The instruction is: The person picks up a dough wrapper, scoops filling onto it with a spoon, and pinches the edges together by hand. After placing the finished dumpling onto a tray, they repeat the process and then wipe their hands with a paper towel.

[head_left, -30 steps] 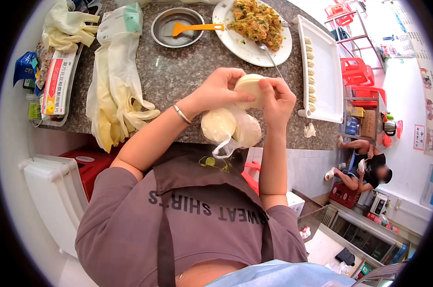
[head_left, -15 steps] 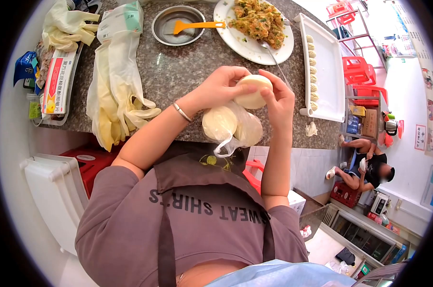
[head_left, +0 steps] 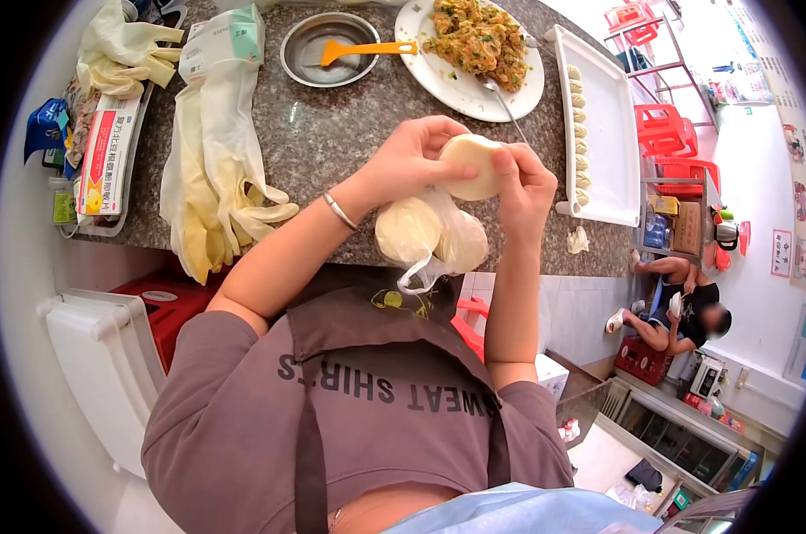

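Observation:
A round pale dumpling wrapper (head_left: 471,167) is held up over the counter's front edge. My left hand (head_left: 418,162), with a silver bangle on its wrist, grips its left side, thumb on the near face. My right hand (head_left: 523,182) pinches its right edge between thumb and curled fingers. Just below lies a clear plastic bag (head_left: 431,233) with more round wrappers in it, its knotted end towards me. Farther back, a white plate (head_left: 434,78) carries a heap of chopped filling (head_left: 481,43) and a metal spoon (head_left: 507,109).
Folded dumplings (head_left: 581,133) line the left side of a white tray (head_left: 612,169) at right. A metal bowl (head_left: 296,69) holds an orange-handled brush (head_left: 367,50). Pale gloves (head_left: 211,178) lie at left by a box (head_left: 225,44). A seated person (head_left: 679,303) is across the room.
My right hand has shifted slightly right, its fingers curling from stretched behind the wrapper into a pinch at its edge. The left hand keeps its grip.

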Demonstrator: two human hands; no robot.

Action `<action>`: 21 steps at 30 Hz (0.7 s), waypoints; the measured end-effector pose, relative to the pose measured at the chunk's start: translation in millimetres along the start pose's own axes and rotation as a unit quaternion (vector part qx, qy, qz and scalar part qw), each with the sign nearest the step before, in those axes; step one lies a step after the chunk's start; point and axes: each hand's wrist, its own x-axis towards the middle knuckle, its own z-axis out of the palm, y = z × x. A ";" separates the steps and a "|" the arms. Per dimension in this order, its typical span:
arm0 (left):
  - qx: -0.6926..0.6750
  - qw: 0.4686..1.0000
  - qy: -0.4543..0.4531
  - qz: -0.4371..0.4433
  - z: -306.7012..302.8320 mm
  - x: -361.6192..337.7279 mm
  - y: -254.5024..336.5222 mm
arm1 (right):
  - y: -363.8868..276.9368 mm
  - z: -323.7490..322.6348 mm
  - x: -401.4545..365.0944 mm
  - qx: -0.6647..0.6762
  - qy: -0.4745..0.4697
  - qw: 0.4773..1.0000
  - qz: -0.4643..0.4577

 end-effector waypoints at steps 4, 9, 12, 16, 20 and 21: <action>-0.019 0.999 0.032 -0.030 -2.7 -1.0 9.1 | -12.0 17.7 -3.9 0.113 0.075 0.990 0.031; -0.010 0.999 0.006 -0.040 2.0 -2.9 9.8 | 3.9 -3.6 -9.9 0.070 -0.006 0.997 0.043; -0.046 0.998 0.052 -0.011 4.9 -1.2 8.6 | 6.3 4.1 -11.9 0.054 0.076 0.995 0.022; -0.013 1.000 0.018 -0.017 -2.4 -1.6 6.6 | -9.8 12.4 -9.4 0.107 0.115 0.987 0.018; -0.027 0.999 0.033 -0.013 4.1 -0.7 3.8 | 1.5 -3.2 -14.8 0.050 0.057 0.995 0.070; -0.026 0.999 0.032 -0.013 5.3 -0.4 2.9 | 5.3 -0.3 -16.4 0.051 0.057 0.995 0.070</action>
